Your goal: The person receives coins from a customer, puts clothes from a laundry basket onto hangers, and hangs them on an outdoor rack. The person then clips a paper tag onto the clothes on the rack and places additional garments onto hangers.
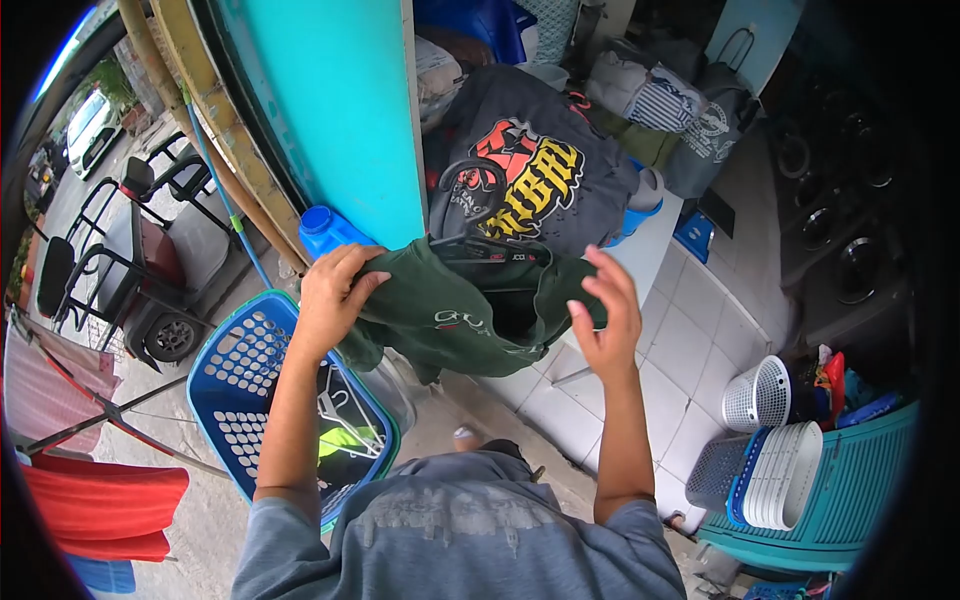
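A dark green shirt with small light lettering hangs in front of me, its neck opening facing up. My left hand pinches its left shoulder, thumb against fingers. By the opposite shoulder is my right hand, open, fingers apart and curved; I cannot tell whether the fingertips touch the cloth. What looks like a black hanger shows at the neck, partly hidden by the shirt. Just beyond lies a dark grey shirt with a red and yellow print, spread over a pile on a white table.
Below my left arm stands a blue laundry basket holding white hangers and bright yellow-green cloth. A blue jug stands beside a turquoise panel. White and grey baskets sit at right. Red cloth hangs lower left.
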The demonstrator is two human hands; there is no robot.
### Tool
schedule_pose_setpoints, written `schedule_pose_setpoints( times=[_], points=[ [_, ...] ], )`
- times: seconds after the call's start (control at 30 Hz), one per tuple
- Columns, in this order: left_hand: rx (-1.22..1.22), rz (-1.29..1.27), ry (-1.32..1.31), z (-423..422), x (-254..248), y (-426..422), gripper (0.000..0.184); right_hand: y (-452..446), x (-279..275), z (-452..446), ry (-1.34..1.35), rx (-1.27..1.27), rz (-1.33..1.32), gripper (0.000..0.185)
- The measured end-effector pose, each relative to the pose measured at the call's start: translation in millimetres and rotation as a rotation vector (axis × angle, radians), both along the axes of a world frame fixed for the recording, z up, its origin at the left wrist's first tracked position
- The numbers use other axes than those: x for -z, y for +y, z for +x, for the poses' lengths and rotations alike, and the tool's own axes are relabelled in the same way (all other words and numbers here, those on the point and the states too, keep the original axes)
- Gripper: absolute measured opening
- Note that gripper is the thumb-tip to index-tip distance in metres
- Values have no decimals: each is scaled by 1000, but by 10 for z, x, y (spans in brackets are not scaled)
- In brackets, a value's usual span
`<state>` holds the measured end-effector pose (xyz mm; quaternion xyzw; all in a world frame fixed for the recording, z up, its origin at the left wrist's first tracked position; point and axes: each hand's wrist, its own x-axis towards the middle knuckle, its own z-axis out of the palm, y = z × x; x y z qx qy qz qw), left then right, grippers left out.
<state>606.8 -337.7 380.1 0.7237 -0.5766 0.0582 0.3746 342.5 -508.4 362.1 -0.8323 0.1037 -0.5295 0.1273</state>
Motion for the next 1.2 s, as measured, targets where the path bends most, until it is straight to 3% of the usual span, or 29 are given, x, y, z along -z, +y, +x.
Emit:
schedule_pose_setpoints(
  times=[0.03,0.07,0.13,0.23,0.33,0.37,0.47,0.5,0.6,0.63,0.73,0.77,0.9,1.0,1.2],
  points=[
    [13,20,19,6,-32,17,23,-111,-82,-87,113,176,17,43],
    [27,39,38,10,-64,20,23,-110,-223,-123,219,266,109,42],
    [69,-22,-23,-12,-108,-14,23,-308,-165,-272,477,55,320,33],
    [132,-22,-51,-2,-109,-64,23,-287,-93,-377,483,-76,737,22],
    [207,4,-74,-24,-131,-64,23,-218,-68,-466,355,-137,886,25],
    [236,9,-87,-39,-153,-66,23,-224,-55,-500,315,-295,958,23],
    [274,-17,-131,-115,-277,-22,23,-323,-138,-624,406,-451,1309,33],
    [268,-30,-135,-109,-288,-17,23,-370,-40,-661,510,-384,1226,43],
    [247,-37,-150,-21,-312,42,22,-336,246,-794,570,-612,1477,42],
    [248,-14,-155,-11,-316,68,22,-288,310,-805,571,-604,1539,29],
    [254,38,-204,21,-268,135,23,-272,566,-796,586,-508,1436,13],
    [243,51,-230,16,-249,151,23,-222,488,-751,488,-363,1374,4],
    [178,55,-278,-9,-207,200,24,-230,360,-787,133,-222,1181,3],
    [140,48,-261,-40,-176,202,24,-285,359,-847,130,-256,1163,8],
    [99,-12,-156,-63,-30,145,24,-274,381,-711,263,14,701,34]
  ],
)
